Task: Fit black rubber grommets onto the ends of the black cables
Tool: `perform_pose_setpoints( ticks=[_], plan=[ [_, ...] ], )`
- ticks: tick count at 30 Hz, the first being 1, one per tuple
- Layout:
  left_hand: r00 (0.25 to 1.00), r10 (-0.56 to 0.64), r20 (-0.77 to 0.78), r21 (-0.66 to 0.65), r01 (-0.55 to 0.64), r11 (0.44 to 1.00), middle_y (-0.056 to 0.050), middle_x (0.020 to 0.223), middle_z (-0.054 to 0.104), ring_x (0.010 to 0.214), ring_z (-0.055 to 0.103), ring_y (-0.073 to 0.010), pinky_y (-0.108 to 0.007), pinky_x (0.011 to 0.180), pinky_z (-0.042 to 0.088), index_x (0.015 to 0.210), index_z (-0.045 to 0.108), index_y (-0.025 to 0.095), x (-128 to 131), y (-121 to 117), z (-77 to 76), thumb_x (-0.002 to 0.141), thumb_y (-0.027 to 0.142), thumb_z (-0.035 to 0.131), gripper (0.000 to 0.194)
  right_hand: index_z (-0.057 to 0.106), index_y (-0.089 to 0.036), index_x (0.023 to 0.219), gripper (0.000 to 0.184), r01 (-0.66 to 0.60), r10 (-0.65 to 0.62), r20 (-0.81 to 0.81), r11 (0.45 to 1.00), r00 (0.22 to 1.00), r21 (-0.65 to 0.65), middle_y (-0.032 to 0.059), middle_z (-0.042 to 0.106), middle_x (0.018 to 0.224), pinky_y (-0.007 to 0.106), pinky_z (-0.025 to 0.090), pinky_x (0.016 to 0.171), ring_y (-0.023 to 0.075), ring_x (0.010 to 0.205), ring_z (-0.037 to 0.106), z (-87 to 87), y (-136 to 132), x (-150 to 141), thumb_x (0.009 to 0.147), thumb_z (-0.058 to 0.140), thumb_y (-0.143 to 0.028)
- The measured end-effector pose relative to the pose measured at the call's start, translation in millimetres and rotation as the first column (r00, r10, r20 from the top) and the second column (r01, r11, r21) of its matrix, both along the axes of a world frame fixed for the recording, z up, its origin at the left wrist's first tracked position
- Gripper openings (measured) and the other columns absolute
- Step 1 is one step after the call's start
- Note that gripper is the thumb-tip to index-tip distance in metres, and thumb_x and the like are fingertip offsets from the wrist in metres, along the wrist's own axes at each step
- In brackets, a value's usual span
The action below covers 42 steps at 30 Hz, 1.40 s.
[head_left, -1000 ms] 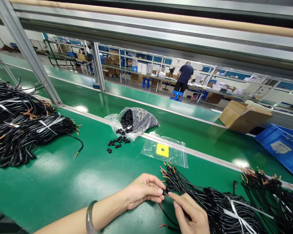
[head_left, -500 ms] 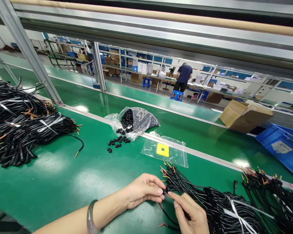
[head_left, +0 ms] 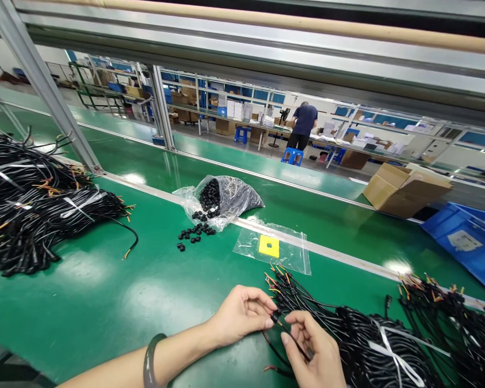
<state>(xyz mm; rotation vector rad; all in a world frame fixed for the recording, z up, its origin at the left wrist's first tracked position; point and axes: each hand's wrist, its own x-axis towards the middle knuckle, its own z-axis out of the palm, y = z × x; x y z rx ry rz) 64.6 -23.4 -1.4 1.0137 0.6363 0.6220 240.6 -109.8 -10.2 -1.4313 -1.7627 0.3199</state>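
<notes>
My left hand (head_left: 242, 312) pinches a small black part at the end of a black cable, fingertips near the middle bottom of the view. A grey bracelet sits on that wrist. My right hand (head_left: 311, 350) grips the same black cable (head_left: 291, 337) just right of it, fingertips almost touching the left ones. The cable runs into a tied bundle of black cables (head_left: 372, 345) with orange and red wire ends on the green table (head_left: 105, 302).
A large pile of black cables (head_left: 28, 205) lies at the left. An open plastic bag of small black parts (head_left: 220, 199) has several spilled beside it. A clear bag with a yellow square (head_left: 272, 248), a cardboard box (head_left: 404, 188) and a blue bin (head_left: 464, 242) sit beyond. A person stands far back.
Both hands stayed close together on the cable. My right hand's fingers curled up and moved slightly toward the left hand. The view shifted a little.
</notes>
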Motion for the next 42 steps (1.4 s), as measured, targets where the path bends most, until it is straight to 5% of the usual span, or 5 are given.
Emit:
perform_pose_setpoints(
  ticks=[7,13,23,36,42],
  plan=[
    [0.998,-0.040,-0.048,0.047,0.042,0.998,-0.006,0.072,0.067,0.065,0.062,-0.0105,-0.017,0.064,0.049,0.079,0.070,0.009,-1,-3,-1.1,0.058,0.027,0.086,0.031,0.057,-0.015,0.073,0.017,-0.069,0.065,0.066,0.996,0.996,0.059,0.0008,0.056,0.067,0.014,0.040,0.050,0.0067,0.054,0.050,4.6,-1,1,0.090,0.053,-0.020],
    [0.993,0.072,-0.092,0.323,-0.039,0.946,-0.008,0.083,0.069,0.071,0.063,-0.0133,-0.018,0.059,0.047,0.075,0.076,0.014,0,-5,-0.4,0.066,0.024,0.079,0.014,0.061,-0.016,0.077,0.019,-0.066,0.064,0.064,0.998,0.996,0.022,0.0010,0.058,0.069,0.015,0.041,0.055,0.0082,0.059,0.055,4.3,-1,1,0.093,0.052,-0.023],
    [0.995,0.067,-0.070,0.206,-0.051,0.977,-0.008,0.080,0.070,0.071,0.066,-0.0146,-0.020,0.065,0.053,0.082,0.072,0.010,2,-6,0.5,0.065,0.016,0.077,0.019,0.060,-0.017,0.082,0.023,-0.082,0.073,0.142,0.995,0.987,0.056,0.0004,0.055,0.067,0.016,0.039,0.056,0.0077,0.059,0.055,8.5,0,-4,0.097,0.043,-0.022],
    [0.994,0.065,-0.084,0.446,-0.020,0.895,-0.005,0.077,0.070,0.071,0.067,-0.0132,-0.018,0.067,0.055,0.078,0.062,0.010,4,-11,-0.9,0.070,0.011,0.071,0.013,0.050,-0.017,0.068,0.035,-0.085,0.088,0.091,0.995,0.992,-0.043,-0.0037,0.047,0.056,0.016,0.033,0.049,0.0058,0.049,0.046,3.7,2,-9,0.099,0.037,-0.024],
    [0.993,0.110,-0.050,0.406,-0.080,0.910,-0.007,0.093,0.065,0.078,0.066,-0.0139,-0.020,0.069,0.056,0.093,0.067,0.010,8,-3,-1.5,0.063,0.012,0.074,0.031,0.059,-0.020,0.094,0.015,-0.094,0.093,0.132,0.996,0.987,0.004,-0.0015,0.061,0.078,0.013,0.044,0.059,0.0064,0.065,0.059,13.7,3,1,0.096,0.045,-0.025]
  ],
)
